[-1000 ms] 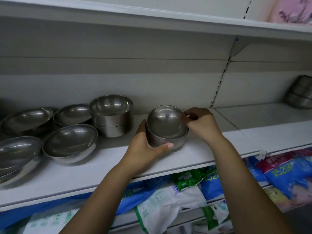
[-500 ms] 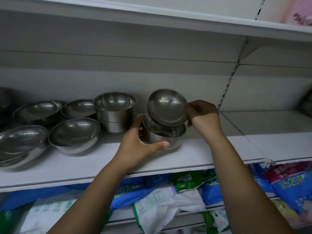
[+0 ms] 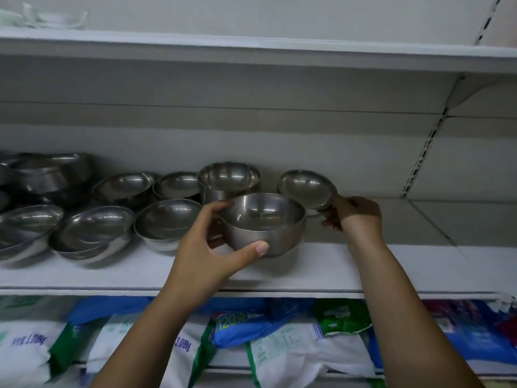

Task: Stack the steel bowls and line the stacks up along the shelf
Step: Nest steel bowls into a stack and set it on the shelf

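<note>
Left hand (image 3: 207,247) fingers wrap the deep bowl (image 3: 263,222); right hand (image 3: 355,217) pinches a tilted bowl (image 3: 306,189) by its rim, which could slip and clatter onto the shelf (image 3: 363,264).

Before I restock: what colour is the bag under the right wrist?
Green bag, head view.
</note>
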Available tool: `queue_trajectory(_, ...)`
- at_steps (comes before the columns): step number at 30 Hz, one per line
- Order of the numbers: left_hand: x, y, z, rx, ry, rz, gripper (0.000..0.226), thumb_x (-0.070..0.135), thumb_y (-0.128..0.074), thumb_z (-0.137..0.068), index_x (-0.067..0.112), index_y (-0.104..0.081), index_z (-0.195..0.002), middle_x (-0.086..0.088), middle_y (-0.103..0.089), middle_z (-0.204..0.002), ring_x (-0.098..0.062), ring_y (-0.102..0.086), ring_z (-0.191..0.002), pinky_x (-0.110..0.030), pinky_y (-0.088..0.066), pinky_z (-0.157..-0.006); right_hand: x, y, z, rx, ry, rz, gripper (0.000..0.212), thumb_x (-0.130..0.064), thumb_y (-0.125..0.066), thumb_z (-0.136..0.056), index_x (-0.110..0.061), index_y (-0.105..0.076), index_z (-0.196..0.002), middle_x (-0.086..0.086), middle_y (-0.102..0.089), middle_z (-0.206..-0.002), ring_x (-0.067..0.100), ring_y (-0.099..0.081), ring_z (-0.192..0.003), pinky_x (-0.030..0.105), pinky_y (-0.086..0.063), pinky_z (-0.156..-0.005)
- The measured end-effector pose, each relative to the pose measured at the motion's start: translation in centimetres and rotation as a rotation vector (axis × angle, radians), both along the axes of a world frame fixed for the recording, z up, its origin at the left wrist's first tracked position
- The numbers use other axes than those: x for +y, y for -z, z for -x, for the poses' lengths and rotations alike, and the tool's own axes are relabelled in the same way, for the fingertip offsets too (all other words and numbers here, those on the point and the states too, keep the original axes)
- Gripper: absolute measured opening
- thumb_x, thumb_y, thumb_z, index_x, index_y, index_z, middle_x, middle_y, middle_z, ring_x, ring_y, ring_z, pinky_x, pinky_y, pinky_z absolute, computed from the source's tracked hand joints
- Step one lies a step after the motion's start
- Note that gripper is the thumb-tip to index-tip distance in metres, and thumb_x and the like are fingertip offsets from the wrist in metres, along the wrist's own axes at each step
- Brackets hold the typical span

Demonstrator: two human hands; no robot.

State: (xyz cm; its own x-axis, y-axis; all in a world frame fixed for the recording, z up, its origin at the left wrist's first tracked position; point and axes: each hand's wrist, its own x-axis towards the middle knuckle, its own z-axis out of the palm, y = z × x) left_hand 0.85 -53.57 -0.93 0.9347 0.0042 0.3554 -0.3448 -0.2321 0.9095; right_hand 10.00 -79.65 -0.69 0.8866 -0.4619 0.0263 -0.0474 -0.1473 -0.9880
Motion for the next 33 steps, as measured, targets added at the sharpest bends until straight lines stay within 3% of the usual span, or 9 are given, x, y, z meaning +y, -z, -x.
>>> queue_trajectory(4, 1.4, -1.6, 0.2, -0.041, -0.082, 0.052, 0.073, 0.050, -0.088, -0.056, 0.033, -0.058, -0.121, 0.012, -0.072, -0.114, -0.008, -0.071, -0.102, -0.030, -0.057, -0.087, 1.4, 1.6, -1.4, 0.065, -0.022, -0.039, 0.036, -0.026, -0.069, -0.092, 0.008, -0.071, -0.078, 0.004, -0.069, -0.052, 0.014, -0.065, -0.047, 0.021, -0.050, -0.049)
queue_trajectory(9, 2.5, -4.3, -0.6, -0.112, -0.213, 0.083, 0.068, 0.049, -0.093, -0.059, 0.035, -0.060, -0.118, 0.013, -0.072, -0.109, -0.002, -0.071, -0.096, -0.019, -0.057, -0.076, 2.4, 2.7, -2.1, 0.076, -0.064, 0.014, 0.036, -0.029, -0.068, -0.093, -0.004, -0.075, -0.069, 0.010, -0.076, -0.067, 0.031, -0.072, -0.073, 0.036, -0.060, -0.076)
queue_trajectory(12, 2.7, -5.9, -2.0, -0.110, -0.236, 0.067, 0.066, 0.043, -0.086, -0.064, 0.031, -0.056, -0.122, 0.013, -0.069, -0.107, 0.006, -0.068, -0.092, -0.011, -0.055, -0.072, 2.7, 2.7, -1.0, 0.012, -0.043, -0.145, 0.041, -0.034, -0.070, -0.095, 0.005, -0.070, -0.107, 0.012, -0.077, -0.079, 0.017, -0.072, -0.062, 0.022, -0.058, -0.058)
queue_trajectory(14, 2.8, -6.4, -3.6, -0.099, -0.240, 0.080, 0.066, 0.031, -0.087, -0.070, 0.025, -0.053, -0.127, 0.012, -0.066, -0.107, 0.006, -0.068, -0.090, -0.011, -0.055, -0.072, 3.2, 2.2, 0.4, -0.053, -0.010, -0.266, 0.045, -0.033, -0.072, -0.093, -0.001, -0.059, -0.123, 0.014, -0.074, -0.088, 0.012, -0.070, -0.056, 0.024, -0.058, -0.059)
queue_trajectory(18, 2.6, -6.4, -6.9, -0.063, -0.263, 0.061, 0.067, 0.032, -0.090, -0.072, 0.030, -0.050, -0.126, 0.014, -0.062, -0.109, 0.000, -0.065, -0.094, -0.013, -0.054, -0.068, 4.8, 0.6, 2.6, -0.176, -0.075, -0.103, 0.016, -0.025, -0.074, -0.092, -0.014, -0.066, -0.101, 0.010, -0.074, -0.077, 0.013, -0.068, -0.053, 0.027, -0.057, -0.058)
queue_trajectory(21, 2.6, -5.8, -8.9, -0.044, -0.289, -0.022, 0.070, 0.042, -0.091, -0.068, 0.035, -0.049, -0.124, 0.015, -0.061, -0.108, -0.013, -0.064, -0.103, -0.021, -0.052, -0.078, 6.1, 0.3, 2.9, -0.159, -0.265, 0.001, 0.004, -0.017, -0.076, -0.089, -0.014, -0.074, -0.092, 0.005, -0.076, -0.077, 0.015, -0.072, -0.064, 0.024, -0.057, -0.063)
queue_trajectory(26, 3.3, -5.0, -10.1, -0.007, -0.238, -0.130, 0.077, 0.045, -0.091, -0.067, 0.035, -0.048, -0.130, 0.017, -0.057, -0.118, -0.014, -0.059, -0.116, -0.031, -0.053, -0.094, 7.7, 2.0, 1.5, -0.054, -0.485, 0.120, 0.044, -0.034, -0.090, -0.073, -0.019, -0.071, -0.110, -0.004, -0.074, -0.108, 0.010, -0.070, -0.102, 0.026, -0.057, -0.092)
queue_trajectory(30, 4.1, -4.4, -10.5, -0.008, -0.191, -0.133, 0.083, 0.052, -0.091, -0.061, 0.034, -0.049, -0.130, 0.016, -0.059, -0.122, -0.011, -0.059, -0.117, -0.030, -0.053, -0.094, 9.6, 2.0, 0.9, -0.048, -0.522, 0.171, 0.067, -0.035, -0.092, -0.071, -0.019, -0.062, -0.128, -0.006, -0.065, -0.124, 0.010, -0.061, -0.116, 0.023, -0.051, -0.095)
queue_trajectory(33, 4.3, -3.9, -10.8, 0.030, -0.164, -0.124, 0.083, 0.045, -0.091, -0.065, 0.031, -0.046, -0.133, 0.011, -0.060, -0.122, -0.013, -0.059, -0.116, -0.025, -0.051, -0.090, 11.0, 2.1, 0.5, -0.074, -0.513, 0.181, 0.070, -0.032, -0.093, -0.069, -0.019, -0.060, -0.130, -0.008, -0.066, -0.123, 0.008, -0.062, -0.115, 0.020, -0.050, -0.093)
